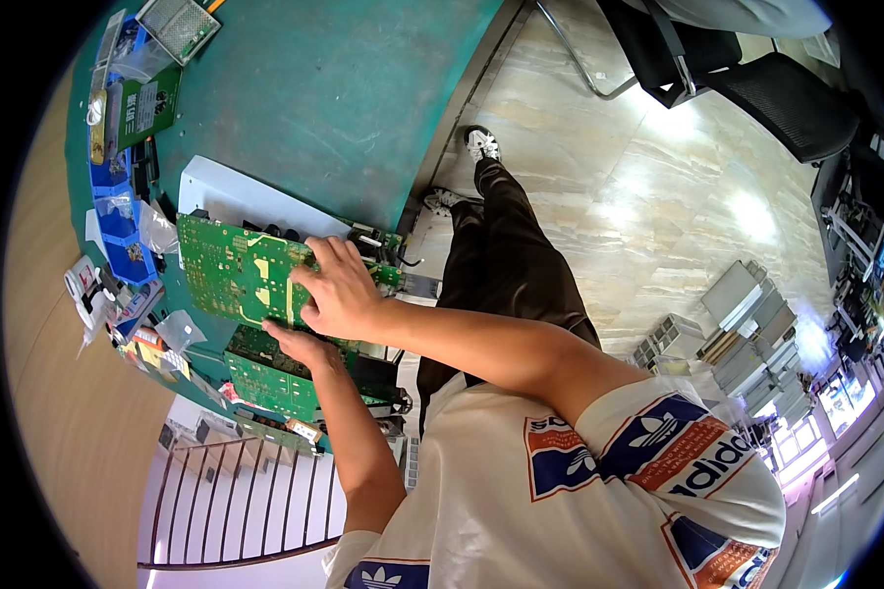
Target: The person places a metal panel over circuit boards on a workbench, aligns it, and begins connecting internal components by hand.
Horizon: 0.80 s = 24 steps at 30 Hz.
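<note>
A large green circuit board (231,265) is tilted over a light grey metal casing (255,193) on the bench. At the board's lower edge, my left hand (304,346) is closed, gripping it with the fingertips; part of that grip is hidden. My right hand (339,293) lies over the board's right part, its fingers bent and pressed against the board. Whether those fingers also pinch something small cannot be seen. Below my left hand sits a second green circuit board (270,385). Dark parts and cables (378,240) show by the casing's right end.
The green bench mat (334,88) extends beyond the casing. Blue parts bins (123,231) line its left side, near another green board (152,106) and a metal mesh box (179,27). A black chair (776,103) stands on the tiled floor; stacked panels (746,304) lie farther right.
</note>
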Each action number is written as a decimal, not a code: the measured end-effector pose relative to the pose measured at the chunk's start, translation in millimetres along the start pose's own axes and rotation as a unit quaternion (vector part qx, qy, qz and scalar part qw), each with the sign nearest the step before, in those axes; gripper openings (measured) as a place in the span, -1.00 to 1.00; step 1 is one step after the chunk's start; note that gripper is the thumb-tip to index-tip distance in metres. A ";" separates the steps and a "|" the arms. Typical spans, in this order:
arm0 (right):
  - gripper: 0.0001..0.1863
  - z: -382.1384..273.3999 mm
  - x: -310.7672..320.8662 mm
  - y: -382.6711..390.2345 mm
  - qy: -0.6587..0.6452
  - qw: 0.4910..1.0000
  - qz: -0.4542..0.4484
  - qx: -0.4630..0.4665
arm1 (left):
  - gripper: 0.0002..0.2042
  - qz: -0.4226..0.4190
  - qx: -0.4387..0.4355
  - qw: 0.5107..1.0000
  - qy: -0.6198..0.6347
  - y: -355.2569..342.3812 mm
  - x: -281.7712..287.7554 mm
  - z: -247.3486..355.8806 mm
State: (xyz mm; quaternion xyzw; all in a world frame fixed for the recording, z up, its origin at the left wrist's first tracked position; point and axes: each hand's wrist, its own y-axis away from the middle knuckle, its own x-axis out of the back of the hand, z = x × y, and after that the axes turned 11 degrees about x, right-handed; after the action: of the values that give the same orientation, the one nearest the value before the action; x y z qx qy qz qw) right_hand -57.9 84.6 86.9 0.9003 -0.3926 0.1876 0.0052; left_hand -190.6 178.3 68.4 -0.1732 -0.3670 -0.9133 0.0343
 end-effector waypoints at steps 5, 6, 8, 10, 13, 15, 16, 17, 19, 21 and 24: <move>-0.64 4.0 -3.1 3.1 -0.018 0.999 -0.007 -0.028 | -0.28 -0.005 -0.046 0.999 -0.025 -0.6 -1.3 7.6; -0.64 4.9 -3.8 3.2 -0.016 1.000 0.008 -0.018 | -0.29 -0.008 -0.043 0.999 -0.018 -0.9 -1.8 7.4; -0.63 5.9 -5.6 2.5 -0.016 1.000 0.018 -0.010 | -0.29 -0.006 -0.035 0.999 -0.031 -2.1 -1.3 7.5; -0.63 6.5 -7.6 0.7 -0.016 1.000 0.012 -0.016 | -0.30 -0.007 -0.031 0.999 -0.034 -4.0 0.2 7.5; -0.63 7.6 -9.1 -1.5 -0.015 1.000 0.016 -0.008 | -0.30 -0.016 -0.032 0.999 -0.021 -7.4 1.5 5.5; -0.63 8.1 -8.8 -2.4 -0.016 1.000 0.014 0.000 | -0.29 -0.004 -0.015 1.000 0.000 -8.5 1.2 2.9; -0.63 8.3 -8.6 -3.3 -0.018 1.000 0.011 0.001 | -0.29 0.001 -0.027 1.000 -0.013 -8.7 1.4 3.1; -0.63 8.8 -7.6 -3.4 -0.016 1.000 0.012 0.005 | -0.30 0.014 -0.023 0.999 -0.018 -9.0 1.0 2.9; -0.63 9.2 -6.5 -4.0 -0.017 1.000 0.010 0.005 | -0.30 0.021 -0.023 0.999 -0.018 -9.4 -0.6 2.4; -0.62 8.5 -5.6 -3.8 -0.023 0.999 -0.024 -0.016 | -0.29 0.005 -0.036 0.999 -0.008 -9.3 0.5 2.9; -0.61 8.0 -5.1 -2.8 -0.026 0.999 -0.025 -0.023 | -0.24 0.011 -0.015 0.999 -0.032 -14.2 0.2 4.1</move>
State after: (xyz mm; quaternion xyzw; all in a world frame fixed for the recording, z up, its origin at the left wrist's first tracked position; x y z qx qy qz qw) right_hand -56.4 88.8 78.1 0.9141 -0.3742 0.1550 0.0201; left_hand -192.3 191.5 61.9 -0.2063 -0.3523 -0.9124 0.0298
